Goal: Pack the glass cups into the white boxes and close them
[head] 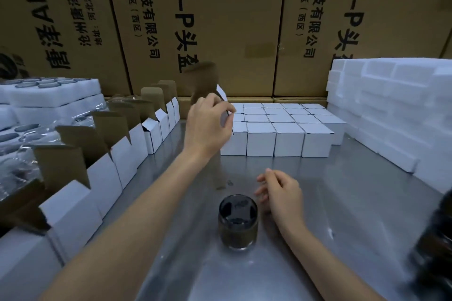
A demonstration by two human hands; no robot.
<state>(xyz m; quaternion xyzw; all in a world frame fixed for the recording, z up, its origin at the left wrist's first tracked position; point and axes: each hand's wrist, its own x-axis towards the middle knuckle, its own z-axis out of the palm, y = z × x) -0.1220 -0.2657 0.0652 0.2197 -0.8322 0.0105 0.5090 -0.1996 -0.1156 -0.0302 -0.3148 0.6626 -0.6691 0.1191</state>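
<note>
Packing stood part done: closed small white cardboard boxes (288,129) sat blocked beyond the hands, open ones (102,178) lined the left, left hand (208,124) pinching an open box (221,102), right hand (281,190) loosely curled, empty, beside the unpacked dark glass cup (238,222) on the steel worktop (342,203).

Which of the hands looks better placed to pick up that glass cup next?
The right hand: it rests open beside the glass cup, while the left hand is farther off, holding a white box.
</note>
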